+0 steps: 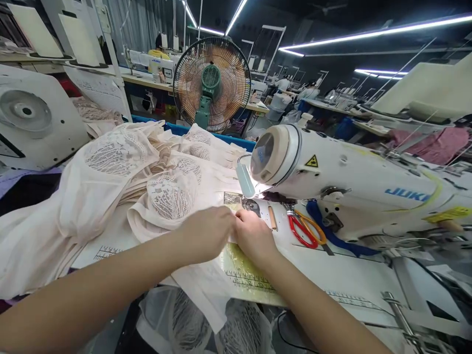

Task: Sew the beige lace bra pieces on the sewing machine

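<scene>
My left hand (206, 232) and my right hand (255, 237) meet in front of the needle area of a white sewing machine (354, 177). Both are closed, fingers pinched on a pale pink lace bra (169, 196). Its lace cup lies left of my left hand on the machine bed, and a pale strip (206, 290) of cloth hangs over the front edge below my wrists. The exact spot between my fingertips is hidden. Right of my right hand lie red-handled scissors (302, 232) and an orange-handled tool (312, 226).
A pile of pale lace bras (114, 157) covers the left side. A green fan (211, 83) stands behind the table. Another machine head (33, 115) is at far left. More lace cups (243, 327) hang below the bed edge. People sit at machines farther back.
</scene>
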